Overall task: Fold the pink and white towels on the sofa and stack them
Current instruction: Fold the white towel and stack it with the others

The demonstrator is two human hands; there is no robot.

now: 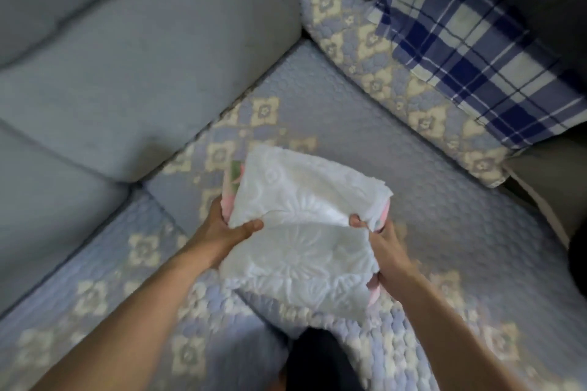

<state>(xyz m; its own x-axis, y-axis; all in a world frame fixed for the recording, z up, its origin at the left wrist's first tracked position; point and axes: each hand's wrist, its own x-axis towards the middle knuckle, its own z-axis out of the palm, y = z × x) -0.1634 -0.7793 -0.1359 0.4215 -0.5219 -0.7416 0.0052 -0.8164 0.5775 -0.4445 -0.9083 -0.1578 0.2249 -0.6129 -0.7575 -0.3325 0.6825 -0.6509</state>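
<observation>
- Two towels sit stacked mid-seat on the sofa (413,152) in the head view: white towel (305,216) over pink towel (229,197), which peeks out at 9 and 3 o'clock.
- Left hand (232,228) pinches the white towel's 9 o'clock edge, thumb on top.
- Right hand (378,232) grips its 3 o'clock edge, fingers curled.
- Stacking looks nearly done; next, I judge, squaring the edges and letting go.

Single head-worn wide-angle view, looking steeply down and forward, close over the hands (311,232) and the sofa (428,232) seat corner.
</observation>
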